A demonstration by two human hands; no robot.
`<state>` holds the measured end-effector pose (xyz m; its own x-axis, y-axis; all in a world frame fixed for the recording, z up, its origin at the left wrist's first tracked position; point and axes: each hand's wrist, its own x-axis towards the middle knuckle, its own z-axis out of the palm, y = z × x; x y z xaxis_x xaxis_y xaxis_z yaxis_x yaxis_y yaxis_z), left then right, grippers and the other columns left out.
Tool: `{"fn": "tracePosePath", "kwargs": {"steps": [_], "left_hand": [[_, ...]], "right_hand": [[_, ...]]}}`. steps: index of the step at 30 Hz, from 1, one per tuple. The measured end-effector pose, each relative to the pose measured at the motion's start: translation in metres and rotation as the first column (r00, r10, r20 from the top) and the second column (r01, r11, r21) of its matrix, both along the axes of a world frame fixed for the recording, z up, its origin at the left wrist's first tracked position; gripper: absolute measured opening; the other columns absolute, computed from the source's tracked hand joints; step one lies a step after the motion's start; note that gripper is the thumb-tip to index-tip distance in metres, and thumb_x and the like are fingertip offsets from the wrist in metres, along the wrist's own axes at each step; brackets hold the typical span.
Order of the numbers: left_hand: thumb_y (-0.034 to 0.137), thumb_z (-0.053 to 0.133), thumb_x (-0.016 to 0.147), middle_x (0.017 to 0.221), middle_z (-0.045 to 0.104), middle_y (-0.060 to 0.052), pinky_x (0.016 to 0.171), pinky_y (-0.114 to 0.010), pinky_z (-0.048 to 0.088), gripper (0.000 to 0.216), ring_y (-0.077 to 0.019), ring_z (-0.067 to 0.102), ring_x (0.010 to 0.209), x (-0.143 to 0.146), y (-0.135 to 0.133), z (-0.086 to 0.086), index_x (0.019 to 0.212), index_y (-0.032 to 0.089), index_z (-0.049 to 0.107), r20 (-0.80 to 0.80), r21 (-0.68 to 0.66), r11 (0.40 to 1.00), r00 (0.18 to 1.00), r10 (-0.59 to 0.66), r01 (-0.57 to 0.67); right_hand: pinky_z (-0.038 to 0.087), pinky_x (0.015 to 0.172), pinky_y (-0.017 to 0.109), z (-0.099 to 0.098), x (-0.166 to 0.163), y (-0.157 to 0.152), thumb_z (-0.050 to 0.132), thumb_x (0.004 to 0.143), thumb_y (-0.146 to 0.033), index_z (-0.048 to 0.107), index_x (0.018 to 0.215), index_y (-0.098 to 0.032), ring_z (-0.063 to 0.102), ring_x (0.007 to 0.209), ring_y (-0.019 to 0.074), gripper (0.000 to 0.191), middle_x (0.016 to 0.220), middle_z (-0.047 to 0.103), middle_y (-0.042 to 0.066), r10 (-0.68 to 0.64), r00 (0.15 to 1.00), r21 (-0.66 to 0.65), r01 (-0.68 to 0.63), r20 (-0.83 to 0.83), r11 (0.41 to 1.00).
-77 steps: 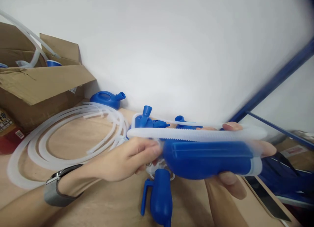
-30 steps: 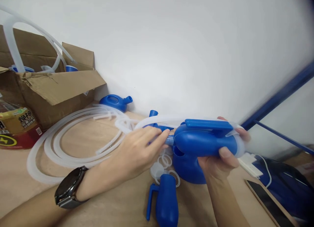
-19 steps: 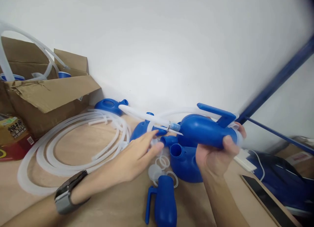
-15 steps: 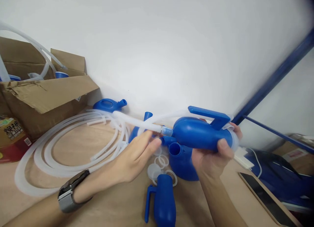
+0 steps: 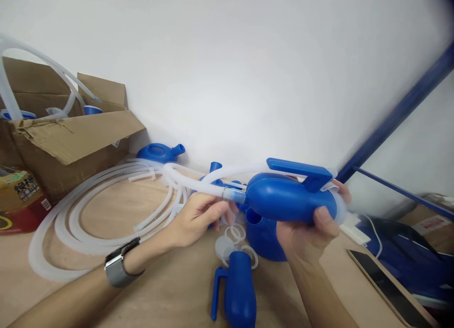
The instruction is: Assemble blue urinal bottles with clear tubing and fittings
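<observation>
My right hand (image 5: 312, 224) grips the wide end of a blue plastic bottle with a handle (image 5: 289, 200), held sideways above the table. A translucent ribbed hose (image 5: 193, 182) joins the bottle's narrow spout at the left. My left hand (image 5: 198, 214), with a watch on the wrist, closes its fingers around that hose just beside the spout. The hose runs left toward the coiled tubing (image 5: 102, 210) on the table.
Several more blue bottles lie on the wooden table: one (image 5: 237, 290) in front, one (image 5: 264, 238) under the held bottle, one (image 5: 159, 151) by the wall. White caps and rings (image 5: 230, 240) lie between them. An open cardboard box (image 5: 67, 134) stands left, a phone (image 5: 386, 285) lies right.
My left hand went from open fingers near the spout to a grip on the hose. The hose end now sits on the bottle's spout. My right hand lowered and levelled the bottle.
</observation>
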<state>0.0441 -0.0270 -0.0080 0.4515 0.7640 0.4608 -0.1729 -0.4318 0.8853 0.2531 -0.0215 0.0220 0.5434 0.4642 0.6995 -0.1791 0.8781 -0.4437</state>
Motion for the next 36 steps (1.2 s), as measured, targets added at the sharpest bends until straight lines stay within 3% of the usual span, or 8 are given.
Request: {"fn": "tracePosePath", "kwargs": {"steps": [3,8,18,23,27,29,33,36], "left_hand": [[0.064,0.061,0.097,0.077,0.075,-0.011,0.057,-0.025,0.056,0.056,-0.0178,0.071,0.067,0.0,-0.002,0.004,0.089,0.01,0.074,0.039,-0.077,0.997,0.999,-0.021,0.024],[0.063,0.067,0.095,0.077,0.079,-0.013,0.061,-0.027,0.06,0.055,-0.0215,0.077,0.068,0.005,-0.002,0.003,0.092,0.009,0.078,0.111,-0.229,0.965,0.988,-0.103,0.127],[0.05,0.078,0.09,0.075,0.079,-0.011,0.058,-0.02,0.06,0.044,-0.0161,0.076,0.061,0.015,-0.007,0.004,0.074,0.009,0.075,0.274,-0.388,0.904,0.959,-0.07,0.177],[0.036,0.086,0.083,0.065,0.076,-0.01,0.049,-0.015,0.056,0.038,-0.0126,0.071,0.05,0.017,-0.014,0.015,0.061,0.01,0.069,0.381,-0.6,0.761,0.925,0.001,0.246],[0.018,0.066,0.099,0.062,0.075,-0.009,0.048,-0.011,0.054,0.041,-0.0093,0.069,0.049,0.015,-0.017,0.025,0.059,0.01,0.068,0.327,-0.776,0.593,0.941,0.084,0.217],[0.014,0.058,0.103,0.061,0.074,-0.009,0.048,-0.01,0.053,0.046,-0.0081,0.068,0.047,0.015,-0.017,0.03,0.058,0.01,0.067,0.289,-0.823,0.538,0.95,0.118,0.183],[0.011,0.056,0.103,0.057,0.071,-0.008,0.048,-0.01,0.053,0.049,-0.0083,0.067,0.047,0.016,-0.016,0.032,0.056,0.011,0.066,0.271,-0.843,0.507,0.956,0.111,0.18],[0.017,0.059,0.103,0.064,0.075,-0.01,0.051,-0.012,0.056,0.045,-0.01,0.07,0.052,0.017,-0.013,0.026,0.06,0.011,0.068,0.281,-0.818,0.543,0.956,0.089,0.19]], "right_hand": [[0.06,0.076,0.038,0.0,-0.001,0.0,0.076,0.066,-0.04,0.062,0.105,-0.03,0.067,0.09,0.0213,0.042,0.101,0.064,-0.004,0.011,1.0,0.002,-0.011,-0.01,1.0],[0.061,0.083,0.039,0.0,-0.003,0.003,0.077,0.067,-0.035,0.065,0.104,-0.03,0.068,0.093,0.0216,0.039,0.098,0.067,-0.004,-0.032,0.999,0.081,0.029,0.028,0.996],[0.053,0.102,0.048,-0.007,0.001,0.007,0.077,0.069,-0.035,0.064,0.108,-0.03,0.069,0.113,0.0262,0.041,0.11,0.075,-0.001,-0.138,0.977,0.113,0.12,0.161,0.986],[0.055,0.097,0.051,-0.014,0.017,0.015,0.082,0.064,-0.043,0.062,0.104,-0.029,0.068,0.116,0.03,0.047,0.115,0.073,0.002,-0.186,0.941,0.126,0.156,0.281,0.98],[0.058,0.092,0.049,-0.018,0.028,0.017,0.087,0.062,-0.044,0.062,0.101,-0.027,0.069,0.112,0.0303,0.05,0.12,0.072,0.006,-0.231,0.906,0.22,0.159,0.355,0.962],[0.058,0.093,0.048,-0.016,0.032,0.014,0.087,0.065,-0.038,0.063,0.106,-0.028,0.069,0.112,0.0286,0.048,0.124,0.072,0.007,-0.259,0.863,0.289,0.139,0.434,0.947],[0.059,0.094,0.046,-0.012,0.037,0.013,0.087,0.07,-0.026,0.062,0.117,-0.028,0.07,0.112,0.0269,0.053,0.126,0.073,0.006,-0.315,0.757,0.387,0.089,0.572,0.918],[0.056,0.097,0.047,-0.012,0.038,0.018,0.086,0.072,-0.03,0.061,0.114,-0.028,0.068,0.116,0.0279,0.049,0.124,0.071,0.006,-0.336,0.768,0.407,0.108,0.545,0.907]]}}
